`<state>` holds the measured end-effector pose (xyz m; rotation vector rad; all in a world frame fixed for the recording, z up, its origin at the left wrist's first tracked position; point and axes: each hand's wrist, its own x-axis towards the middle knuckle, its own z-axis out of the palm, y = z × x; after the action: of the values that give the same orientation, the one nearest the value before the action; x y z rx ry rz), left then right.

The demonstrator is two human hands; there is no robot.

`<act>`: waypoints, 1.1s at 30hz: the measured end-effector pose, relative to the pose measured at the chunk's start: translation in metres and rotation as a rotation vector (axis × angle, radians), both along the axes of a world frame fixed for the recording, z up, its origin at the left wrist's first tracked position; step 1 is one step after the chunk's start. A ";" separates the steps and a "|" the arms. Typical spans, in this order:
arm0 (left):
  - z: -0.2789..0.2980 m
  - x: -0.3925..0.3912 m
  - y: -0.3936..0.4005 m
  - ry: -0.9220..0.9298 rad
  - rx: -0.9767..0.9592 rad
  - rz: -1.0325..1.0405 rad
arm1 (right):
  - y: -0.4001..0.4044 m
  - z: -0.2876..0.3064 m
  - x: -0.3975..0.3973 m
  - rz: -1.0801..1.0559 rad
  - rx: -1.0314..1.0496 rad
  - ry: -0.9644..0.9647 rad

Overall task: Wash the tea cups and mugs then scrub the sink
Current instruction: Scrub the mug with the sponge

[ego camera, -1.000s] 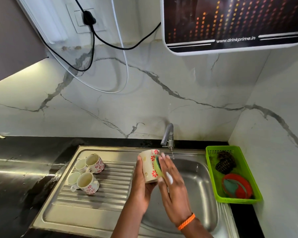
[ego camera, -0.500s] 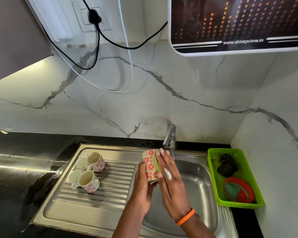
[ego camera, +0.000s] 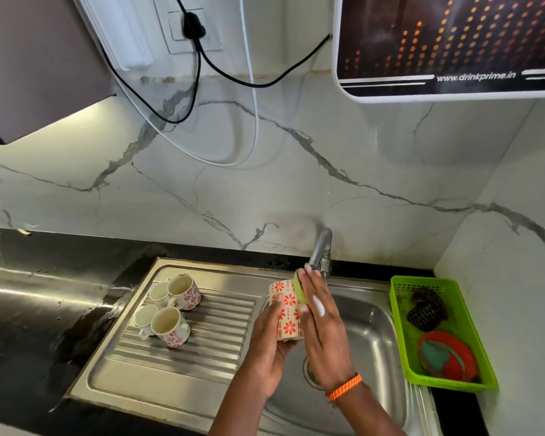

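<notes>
Over the steel sink [ego camera: 372, 350], my left hand [ego camera: 269, 335] grips a cream mug with red flower prints [ego camera: 286, 313], held roughly upright. My right hand [ego camera: 323, 328] presses a yellow-green scrub sponge [ego camera: 299, 286] against the mug's right side, fingers straight, with a streak of white foam on one finger. Several small tea cups with red flowers [ego camera: 170, 306] lie grouped on the ribbed drainboard [ego camera: 202, 338] to the left. The tap [ego camera: 321, 250] stands just behind my hands.
A green plastic basket [ego camera: 400, 328] at the sink's right edge holds a dark scrubber [ego camera: 425, 309] and a red and green round item [ego camera: 447, 360]. Black countertop [ego camera: 44, 297] stretches left. A wall-mounted water purifier [ego camera: 453, 45] and hanging cables [ego camera: 199, 89] are above.
The mug has turned more upright in my left hand. My right hand with the sponge has slid up along the mug's side, toward the rim.
</notes>
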<state>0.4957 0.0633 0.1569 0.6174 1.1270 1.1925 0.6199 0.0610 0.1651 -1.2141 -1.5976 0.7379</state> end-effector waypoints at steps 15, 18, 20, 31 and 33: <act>-0.002 -0.006 -0.004 0.004 0.018 -0.030 | -0.001 0.001 -0.011 0.025 -0.053 0.001; -0.004 -0.007 0.002 -0.052 0.034 -0.033 | -0.007 0.000 -0.011 0.031 -0.024 0.006; -0.007 -0.013 0.004 -0.091 0.021 -0.013 | -0.025 -0.011 -0.009 0.057 -0.025 -0.022; -0.008 -0.005 0.007 -0.127 -0.049 -0.062 | 0.006 -0.008 -0.007 0.005 -0.031 -0.020; -0.003 -0.005 0.011 -0.105 -0.015 -0.089 | -0.010 -0.012 -0.006 0.043 -0.013 -0.056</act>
<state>0.4904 0.0738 0.1544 0.5812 1.0092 1.1268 0.6143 0.0514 0.1529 -1.2224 -1.6722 0.7485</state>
